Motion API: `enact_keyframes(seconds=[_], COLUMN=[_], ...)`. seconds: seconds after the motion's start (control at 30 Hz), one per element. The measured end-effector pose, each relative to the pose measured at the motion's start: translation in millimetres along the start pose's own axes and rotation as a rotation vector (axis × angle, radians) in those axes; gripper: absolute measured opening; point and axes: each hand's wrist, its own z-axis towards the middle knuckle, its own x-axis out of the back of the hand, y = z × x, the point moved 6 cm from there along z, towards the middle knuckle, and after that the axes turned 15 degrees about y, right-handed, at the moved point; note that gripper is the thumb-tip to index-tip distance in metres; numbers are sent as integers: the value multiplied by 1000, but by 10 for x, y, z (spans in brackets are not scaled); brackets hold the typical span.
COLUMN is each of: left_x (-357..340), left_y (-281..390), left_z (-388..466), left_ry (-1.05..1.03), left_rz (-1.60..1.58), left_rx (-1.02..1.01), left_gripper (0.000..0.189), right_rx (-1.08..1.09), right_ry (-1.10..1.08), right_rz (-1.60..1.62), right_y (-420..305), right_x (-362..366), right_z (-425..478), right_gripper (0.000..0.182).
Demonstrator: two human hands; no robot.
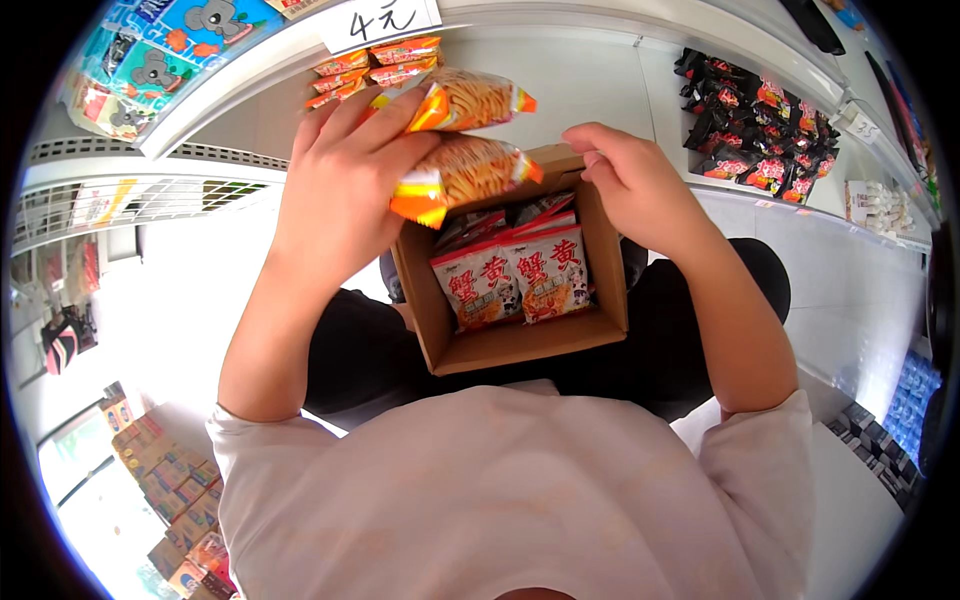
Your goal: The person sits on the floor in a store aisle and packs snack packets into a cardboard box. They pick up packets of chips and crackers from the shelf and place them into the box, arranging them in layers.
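Observation:
My left hand point(349, 180) grips orange-ended noodle snack packets, one of them a lower packet point(476, 171), at the edge of a white shelf; its fingers partly hide them. Just behind it, similar orange packets point(405, 61) stand stacked in rows on the shelf. A cardboard box point(525, 346) rests at my lap between my knees, holding several red-and-white snack packets point(551, 270). Over the box's far right corner is my right hand point(630, 180), thumb and forefinger near each other beside the raised flap; whether it touches the flap is unclear.
Black-and-red packets point(757, 127) fill part of the shelf at the right, with small white packets point(877, 206) farther along. A handwritten price card point(382, 22) hangs on the upper shelf edge. Blue koala-print bags point(165, 52) lie upper left, above a white wire rack point(150, 206).

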Motion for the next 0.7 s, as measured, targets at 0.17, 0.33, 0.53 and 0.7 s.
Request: enact_keyframes(seconds=[0.17, 0.33, 0.53, 0.7], left_x=[212, -213, -618, -846], left_y=[357, 544, 567, 503], left_z=[-85, -364, -602, -750], left_ry=[-158, -476, -528, -634], left_rz=[-352, -327, -123, -25], left_rx=[93, 10, -2, 38], left_gripper=[46, 37, 33, 37], right_rx=[-534, -618, -749, -947], right_ry=[-117, -410, -476, -569], right_rz=[244, 107, 241, 564], right_y=[-68, 98, 130, 249], right_x=[19, -203, -729, -1188], right_z=[-166, -277, -428, -481], right_gripper=[51, 69, 75, 78])
